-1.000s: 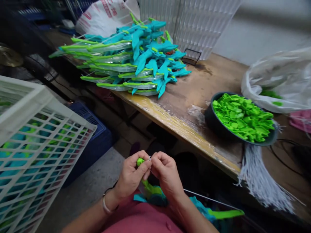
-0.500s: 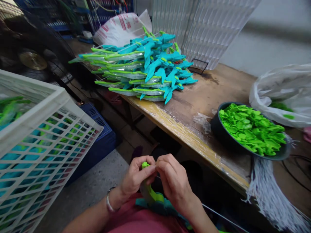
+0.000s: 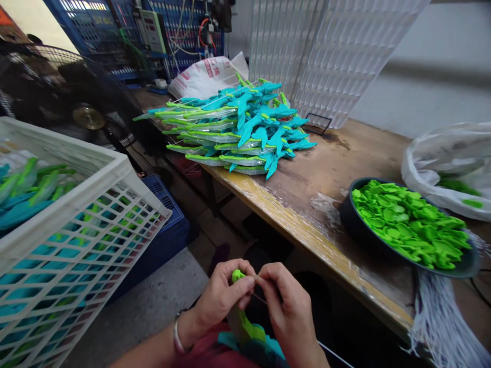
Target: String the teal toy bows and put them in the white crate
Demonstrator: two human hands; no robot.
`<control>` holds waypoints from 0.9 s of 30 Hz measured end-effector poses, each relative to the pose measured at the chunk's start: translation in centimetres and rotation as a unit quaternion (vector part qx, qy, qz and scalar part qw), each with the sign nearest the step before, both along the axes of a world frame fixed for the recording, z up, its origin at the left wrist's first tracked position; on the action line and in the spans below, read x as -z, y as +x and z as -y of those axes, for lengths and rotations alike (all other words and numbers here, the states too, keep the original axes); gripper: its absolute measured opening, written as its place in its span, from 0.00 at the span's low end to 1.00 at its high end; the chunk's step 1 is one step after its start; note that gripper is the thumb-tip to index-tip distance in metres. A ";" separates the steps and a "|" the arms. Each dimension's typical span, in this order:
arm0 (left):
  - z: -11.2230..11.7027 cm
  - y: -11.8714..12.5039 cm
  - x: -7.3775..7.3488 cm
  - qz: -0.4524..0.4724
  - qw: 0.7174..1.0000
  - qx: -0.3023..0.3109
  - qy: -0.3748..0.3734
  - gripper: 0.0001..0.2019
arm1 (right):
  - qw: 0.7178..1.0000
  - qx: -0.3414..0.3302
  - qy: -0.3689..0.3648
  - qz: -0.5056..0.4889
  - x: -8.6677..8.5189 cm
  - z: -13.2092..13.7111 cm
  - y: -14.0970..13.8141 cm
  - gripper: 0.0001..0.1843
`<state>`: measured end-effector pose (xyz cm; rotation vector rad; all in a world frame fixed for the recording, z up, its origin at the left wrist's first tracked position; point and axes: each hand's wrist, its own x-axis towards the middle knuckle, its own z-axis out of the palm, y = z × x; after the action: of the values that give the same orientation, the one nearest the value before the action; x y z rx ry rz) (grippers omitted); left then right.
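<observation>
Room: a cluttered workshop with blue racks and wiring at the back, a grey concrete floor, and a worn wooden workbench point(image 3: 337, 168) running from the middle to the right.
Far left: a white lattice crate point(image 3: 76, 240) stands beside the person, holding teal and green toy pieces; a dark floor fan point(image 3: 82, 110) stands behind it and a blue crate point(image 3: 169, 225) sits on the floor just beyond it.
Bench, left end: a stack of teal and green toy swords point(image 3: 238, 128) in clear sleeves, with a white printed sack point(image 3: 203, 76) behind and a ribbed translucent panel point(image 3: 330, 56) upright near it.
Left hand point(image 3: 224, 299): closed around the green tip of a toy sword point(image 3: 241, 319) held over the lap, thumb and forefinger pinching its top end.
Toy sword: upright between both hands, low in the middle of the view, below the bench edge; its teal part lies on the lap.
Right hand point(image 3: 286, 306): fingertips pinched narrowly on a thin white string point(image 3: 255, 296) just beside the green tip, touching the left hand's fingers.
Bench, right: a dark bowl point(image 3: 351, 225) heaped with small green plastic parts point(image 3: 410, 225), a bundle of white strings point(image 3: 441, 322) hanging over the edge below it, and a clear plastic bag point(image 3: 445, 163) behind.
</observation>
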<state>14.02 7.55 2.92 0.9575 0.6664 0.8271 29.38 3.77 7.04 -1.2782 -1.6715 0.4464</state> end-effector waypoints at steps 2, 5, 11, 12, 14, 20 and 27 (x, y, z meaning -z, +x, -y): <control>-0.2 -0.1 0.3 0.021 0.999 0.014 -0.027 0.16 | 0.997 0.006 0.061 0.047 0.3 0.0 -0.2 0.07; -0.4 -0.1 0.6 0.039 0.997 0.015 -0.057 0.16 | 0.983 0.011 0.142 0.114 0.9 0.1 -0.7 0.09; -0.3 0.4 0.6 0.059 0.996 0.009 -0.072 0.17 | 0.954 0.069 0.190 0.222 1.8 0.2 -0.8 0.06; -0.4 0.5 0.6 0.060 0.996 0.009 -0.071 0.17 | 0.950 0.077 0.188 0.235 1.8 0.2 -0.7 0.05; -0.5 0.7 0.6 0.062 0.996 0.008 -0.066 0.18 | 0.950 0.088 0.171 0.244 1.8 0.3 -0.5 0.04; -0.9 0.7 0.2 0.074 0.996 0.015 -0.047 0.18 | 0.985 0.054 0.091 0.133 0.6 0.8 0.3 0.07; -0.7 0.3 0.4 0.061 0.997 0.024 -0.050 0.14 | 0.999 0.000 -0.002 0.045 -0.1 0.8 0.0 0.11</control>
<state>14.28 8.23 2.49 0.8230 0.5727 0.7960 29.40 2.96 7.13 -1.3184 -1.7460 0.3960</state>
